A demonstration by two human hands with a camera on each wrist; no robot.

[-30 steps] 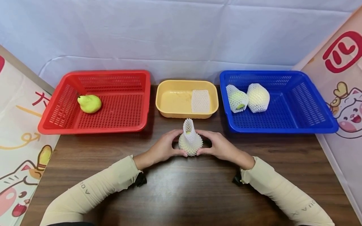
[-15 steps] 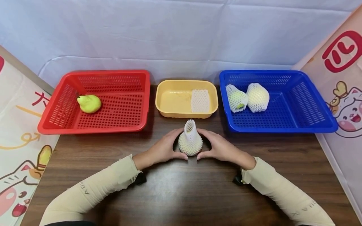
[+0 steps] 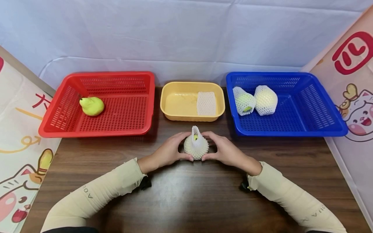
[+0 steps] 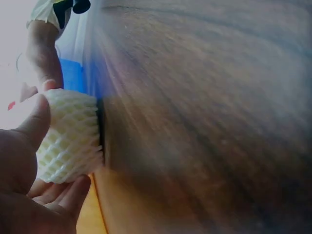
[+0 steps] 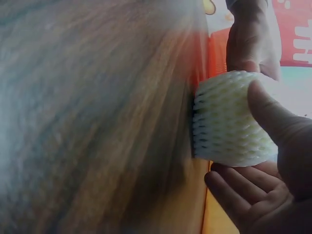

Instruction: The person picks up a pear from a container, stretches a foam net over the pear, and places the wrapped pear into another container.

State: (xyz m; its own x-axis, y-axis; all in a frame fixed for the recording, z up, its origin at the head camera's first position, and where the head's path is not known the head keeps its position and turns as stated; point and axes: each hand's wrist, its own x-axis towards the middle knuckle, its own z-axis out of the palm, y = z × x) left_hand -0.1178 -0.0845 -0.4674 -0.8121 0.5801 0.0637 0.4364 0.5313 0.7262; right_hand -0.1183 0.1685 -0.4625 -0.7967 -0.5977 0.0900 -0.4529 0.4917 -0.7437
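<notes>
Fingers of both hands curved round the wrapped pear, one hand each side: left hand on its left, right hand on its right. Thumbs on the near side, tips apart, both on the net in the wrist views. Fingers reach round the far side; can't tell how firmly the right fingertips touch. Wrapped pear stands upright on the table, white foam net round the body, its top end a raised narrow collar with a bit of yellow-green fruit showing in the opening. Just behind it: yellow tub, one flat net lying in its right part. Red basket to the left holds one bare pear, toward its left side. Blue basket to the right holds two netted fruits, side by side at its left end; green shows through the left one's opening. Cream sleeves on both forearms. Pale cloth hangs behind.
</notes>
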